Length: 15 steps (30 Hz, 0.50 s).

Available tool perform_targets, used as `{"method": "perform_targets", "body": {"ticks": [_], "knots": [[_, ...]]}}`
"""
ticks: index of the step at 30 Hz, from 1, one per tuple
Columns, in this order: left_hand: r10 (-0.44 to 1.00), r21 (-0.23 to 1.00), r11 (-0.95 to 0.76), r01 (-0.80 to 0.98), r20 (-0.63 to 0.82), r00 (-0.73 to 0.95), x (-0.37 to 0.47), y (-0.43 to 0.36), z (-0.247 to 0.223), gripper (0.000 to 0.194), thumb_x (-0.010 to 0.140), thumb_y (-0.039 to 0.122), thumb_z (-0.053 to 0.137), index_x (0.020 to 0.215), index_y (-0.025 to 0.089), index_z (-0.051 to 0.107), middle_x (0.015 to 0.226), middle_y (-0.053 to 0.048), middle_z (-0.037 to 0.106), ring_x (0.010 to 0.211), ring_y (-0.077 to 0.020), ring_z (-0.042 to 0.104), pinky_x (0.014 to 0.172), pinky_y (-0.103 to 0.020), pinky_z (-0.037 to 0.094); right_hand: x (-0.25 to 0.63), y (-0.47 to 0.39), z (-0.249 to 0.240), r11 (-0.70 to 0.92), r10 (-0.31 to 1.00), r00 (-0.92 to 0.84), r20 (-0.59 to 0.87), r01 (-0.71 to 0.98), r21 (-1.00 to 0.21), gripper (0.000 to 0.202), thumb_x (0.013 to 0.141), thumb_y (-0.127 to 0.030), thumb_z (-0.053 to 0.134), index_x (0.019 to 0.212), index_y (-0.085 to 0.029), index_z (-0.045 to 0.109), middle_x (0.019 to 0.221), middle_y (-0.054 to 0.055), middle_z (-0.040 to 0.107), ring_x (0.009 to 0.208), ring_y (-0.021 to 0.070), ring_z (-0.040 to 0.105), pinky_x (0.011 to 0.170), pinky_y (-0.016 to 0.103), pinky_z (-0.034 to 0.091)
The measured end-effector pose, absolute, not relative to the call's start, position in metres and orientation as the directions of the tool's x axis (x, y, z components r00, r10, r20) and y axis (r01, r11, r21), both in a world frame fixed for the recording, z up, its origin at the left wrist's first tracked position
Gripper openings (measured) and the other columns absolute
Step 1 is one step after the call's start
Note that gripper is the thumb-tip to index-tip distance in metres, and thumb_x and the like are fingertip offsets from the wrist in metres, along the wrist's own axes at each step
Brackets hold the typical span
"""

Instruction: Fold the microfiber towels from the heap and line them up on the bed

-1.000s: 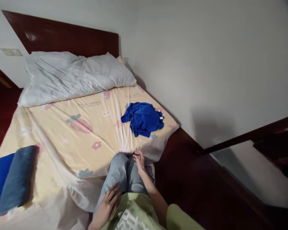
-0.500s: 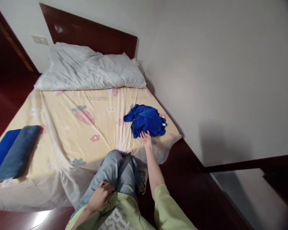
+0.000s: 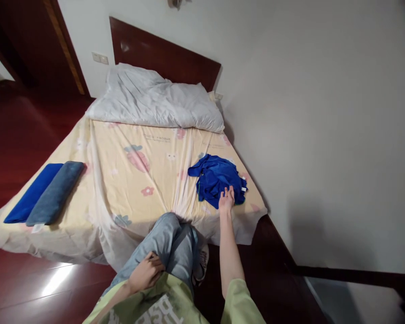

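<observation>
A crumpled blue garment (image 3: pixel 218 176) lies on the right side of the bed, with a small white tag at its right edge. My right hand (image 3: pixel 226 201) is at the garment's near edge, palm up and fingers apart, holding nothing. Its fingertips overlap the cloth in view; whether they touch it I cannot tell. Resting on my jeans (image 3: pixel 170 234), my left hand (image 3: pixel 147 271) has its fingers curled together, with nothing visible in them.
A folded blue cloth (image 3: pixel 33 193) and a folded grey-blue cloth (image 3: pixel 56 193) lie side by side at the bed's left. A white quilt or pillow (image 3: pixel 155 101) lies by the dark headboard (image 3: pixel 165 51). The wall (image 3: pixel 317 135) runs along the bed's right side.
The view has shifted, so the bed appears farther right. My right hand has moved a little to the right along the garment's near edge. My left hand stays on my lap.
</observation>
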<state>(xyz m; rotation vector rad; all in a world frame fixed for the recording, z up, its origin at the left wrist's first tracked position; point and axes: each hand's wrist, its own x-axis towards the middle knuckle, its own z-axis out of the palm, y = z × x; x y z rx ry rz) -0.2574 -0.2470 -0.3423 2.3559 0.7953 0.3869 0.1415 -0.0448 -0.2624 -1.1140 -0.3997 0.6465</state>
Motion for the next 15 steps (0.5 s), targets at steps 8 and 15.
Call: {"method": "perform_targets", "body": {"ticks": [8,15], "knots": [[0.689,0.878,-0.356,0.319,0.016,0.724,-0.267,-0.239,-0.319,0.039,0.093,0.031,0.042,0.111,0.047,0.073,0.104,0.003,0.076,0.095,-0.0247,0.071,0.095,-0.047,0.051,0.021,-0.043,-0.195,0.329,0.827,0.527,0.197,-0.169,-0.929,0.039,0.072,-0.048,0.077,0.095,-0.017,0.071,0.082,0.003,0.064,0.078,0.0150,0.056,0.078,0.031,0.047],[0.983,0.981,0.036,0.189,-0.068,0.168,-0.281,-0.228,-0.309,0.039,0.092,0.046,0.055,0.125,0.028,0.063,0.113,-0.004,0.073,0.101,-0.0257,0.071,0.093,-0.044,0.057,-0.136,-0.138,-0.208,0.168,0.984,-0.030,0.174,-0.136,-0.976,0.027,0.071,-0.043,0.083,0.071,-0.020,0.067,0.084,0.005,0.067,0.087,0.0210,0.064,0.084,0.034,0.053]]}}
